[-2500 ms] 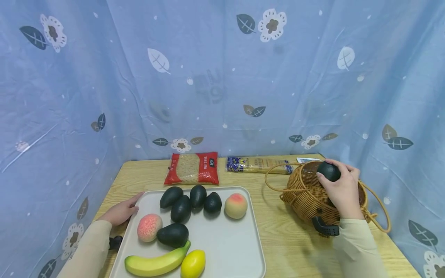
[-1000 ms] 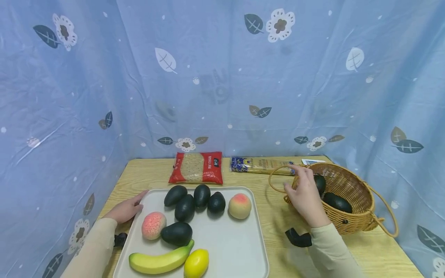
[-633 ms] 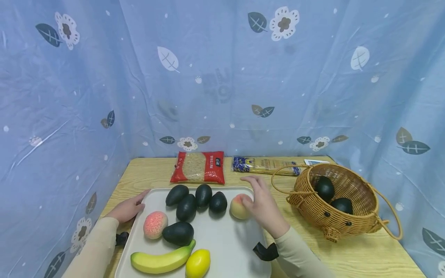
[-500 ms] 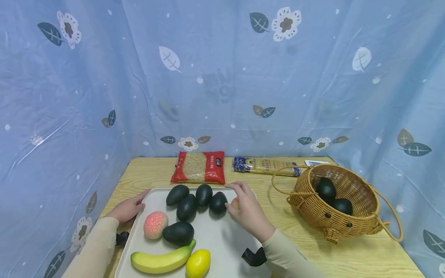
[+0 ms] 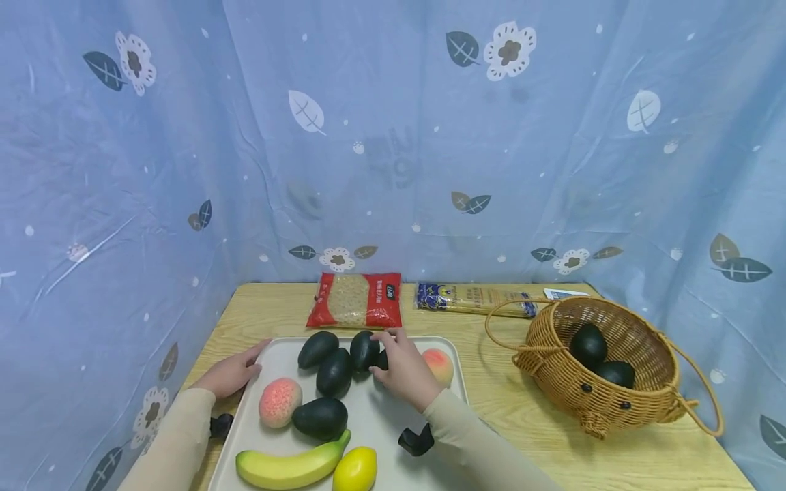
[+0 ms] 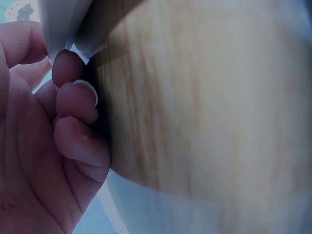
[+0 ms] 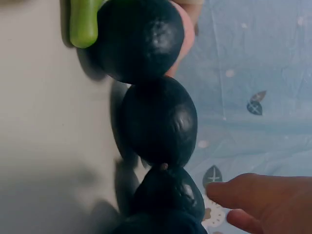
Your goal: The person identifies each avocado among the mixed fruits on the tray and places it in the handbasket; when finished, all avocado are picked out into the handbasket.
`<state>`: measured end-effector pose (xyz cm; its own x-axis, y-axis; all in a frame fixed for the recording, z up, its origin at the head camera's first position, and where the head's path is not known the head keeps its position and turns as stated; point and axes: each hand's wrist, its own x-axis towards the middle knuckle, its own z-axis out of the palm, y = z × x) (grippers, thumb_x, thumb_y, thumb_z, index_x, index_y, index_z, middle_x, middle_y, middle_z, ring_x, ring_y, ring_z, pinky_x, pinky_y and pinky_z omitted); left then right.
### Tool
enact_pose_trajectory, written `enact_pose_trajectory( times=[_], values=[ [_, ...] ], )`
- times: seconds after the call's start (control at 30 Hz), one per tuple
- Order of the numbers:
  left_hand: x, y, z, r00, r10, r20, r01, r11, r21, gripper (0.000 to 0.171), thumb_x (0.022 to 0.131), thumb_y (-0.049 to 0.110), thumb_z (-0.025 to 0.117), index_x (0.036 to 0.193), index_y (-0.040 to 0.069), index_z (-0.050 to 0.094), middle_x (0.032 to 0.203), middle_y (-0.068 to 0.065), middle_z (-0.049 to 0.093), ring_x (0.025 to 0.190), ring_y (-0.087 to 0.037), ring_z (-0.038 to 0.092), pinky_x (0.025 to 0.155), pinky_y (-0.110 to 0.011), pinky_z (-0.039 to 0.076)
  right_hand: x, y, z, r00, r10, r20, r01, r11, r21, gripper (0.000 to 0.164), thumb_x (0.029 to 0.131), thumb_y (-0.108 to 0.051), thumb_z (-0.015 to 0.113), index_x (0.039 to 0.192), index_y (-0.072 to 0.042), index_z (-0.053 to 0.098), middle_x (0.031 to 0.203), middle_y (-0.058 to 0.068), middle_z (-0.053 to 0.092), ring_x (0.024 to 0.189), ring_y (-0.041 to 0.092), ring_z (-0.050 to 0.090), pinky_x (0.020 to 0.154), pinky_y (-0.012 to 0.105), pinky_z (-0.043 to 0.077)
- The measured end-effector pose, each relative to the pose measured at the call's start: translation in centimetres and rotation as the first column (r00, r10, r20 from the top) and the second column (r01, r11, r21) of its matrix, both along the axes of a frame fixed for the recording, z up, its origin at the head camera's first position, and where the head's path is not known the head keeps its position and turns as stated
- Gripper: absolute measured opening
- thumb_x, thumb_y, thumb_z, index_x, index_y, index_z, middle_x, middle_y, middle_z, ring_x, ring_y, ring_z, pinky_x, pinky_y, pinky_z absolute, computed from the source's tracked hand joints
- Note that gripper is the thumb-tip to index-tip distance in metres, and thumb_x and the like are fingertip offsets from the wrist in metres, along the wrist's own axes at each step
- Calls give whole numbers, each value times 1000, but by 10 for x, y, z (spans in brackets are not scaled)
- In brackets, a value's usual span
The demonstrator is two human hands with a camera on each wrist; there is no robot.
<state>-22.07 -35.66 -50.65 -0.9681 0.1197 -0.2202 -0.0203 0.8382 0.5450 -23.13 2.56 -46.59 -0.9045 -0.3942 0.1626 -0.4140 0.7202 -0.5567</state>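
From here I see right hand [image 5: 406, 370], fingers parted, holding nothing, over rightmost avocado [image 5: 383, 359] on tray [image 5: 370, 416]; spread presumably suits its girth; left hand [image 5: 228, 375] pinches tray rim, likely steadying it

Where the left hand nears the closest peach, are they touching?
Apart: in the head view, bare tray shows between the left hand and the peach.
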Motion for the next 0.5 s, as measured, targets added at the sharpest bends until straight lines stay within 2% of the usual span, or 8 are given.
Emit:
enact_pose_trajectory(
  times=[0.2,0.33,0.5],
  values=[
    [-1,2,2,1000,-2,-6,3,1000,8,65,110,22,51,167,9,24,154,-35,44,135,-60,46,107,-75,37,0,-3,-9,999,34,2,-34,996,83,57,86,-17,88,137,-12,63,142,21,54,120,39,61,99,51,56],
    [-2,1,1,1000,-1,0,1,1000,4,65,110,24,51,167,10,24,154,-35,43,136,-60,45,107,-75,36,2,-3,-13,1000,26,-3,-26,996,86,62,85,-15,88,140,-10,60,144,24,51,115,40,64,98,51,57],
    [-2,-3,-2,1000,-2,6,2,1000,7,65,110,25,51,167,10,24,155,-35,43,136,-61,45,107,-76,36,5,-3,-17,1000,20,19,-22,997,67,62,85,-15,88,139,-6,58,142,24,52,99,36,70,94,48,59]
  ],
)
